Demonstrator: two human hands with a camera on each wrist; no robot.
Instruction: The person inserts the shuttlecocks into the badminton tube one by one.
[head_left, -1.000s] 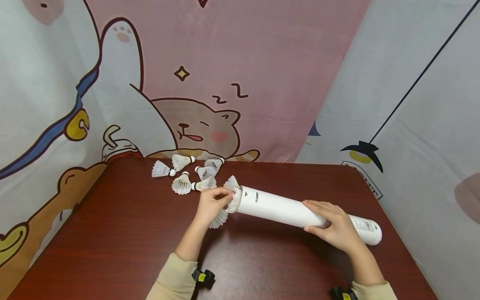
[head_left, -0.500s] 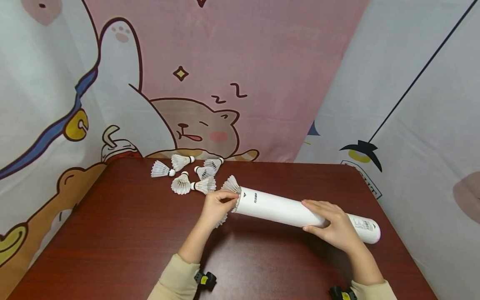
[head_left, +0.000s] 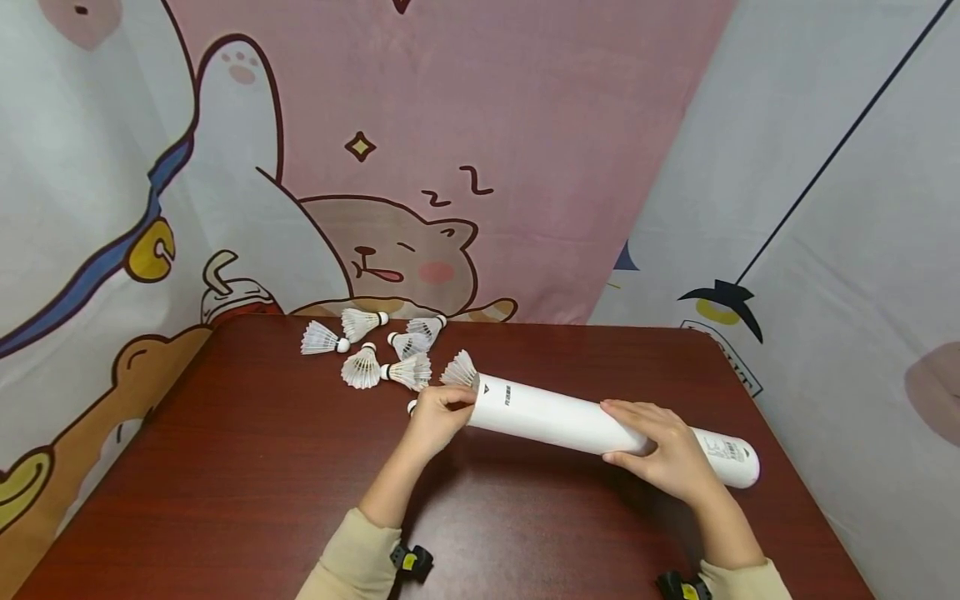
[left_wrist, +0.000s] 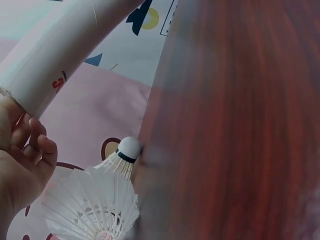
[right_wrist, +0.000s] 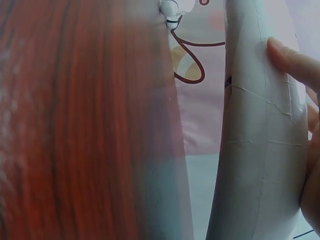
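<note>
A long white shuttlecock tube [head_left: 547, 415] slants above the table, its mouth toward the left. My right hand [head_left: 667, 450] holds the tube near its far end, thumb on one side and fingers over the other; in the right wrist view the thumb presses its wall. At the mouth is my left hand [head_left: 442, 417], its fingertips against or just inside the rim. The left wrist view shows its outer fingers [left_wrist: 46, 150] curled; what the fingertips touch inside is hidden. Behind the mouth lies one white shuttlecock [head_left: 459, 369], and a cork tip [head_left: 412, 407] peeks out beside my left hand.
Several more shuttlecocks [head_left: 362, 367] lie loosely grouped at the back left of the dark red-brown table [head_left: 262, 483]. A cartoon-printed cloth [head_left: 540, 167] hangs along the table's back edge. Each wrist wears a small black device [head_left: 412, 562].
My left hand has pushed a shuttlecock into the tube's mouth, moving slightly right; its feathers no longer show at the rim. The right hand and tube stay nearly still.
</note>
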